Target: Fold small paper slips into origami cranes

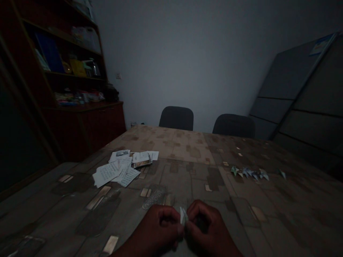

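Between my two hands, low in the middle of the view, is a small folded piece of paper (182, 216), pale with a greenish tint. My left hand (163, 226) pinches its left side between thumb and forefinger. From the other side, the thumb and forefinger of my right hand (206, 226) close on its right edge. The fingertips hide its lower part. Farther off on the right of the table lies a row of small folded paper pieces (249, 173), with one more folded piece (282, 174) apart from them.
A patterned cloth (184, 178) covers the table. Several loose printed cards (118, 171) lie in an overlapping pile at the left. Beyond the far edge stand two dark chairs (176, 117). A wooden cabinet (102, 117) with filled shelves is at the left, and a grey refrigerator-like cabinet (281, 82) at the right.
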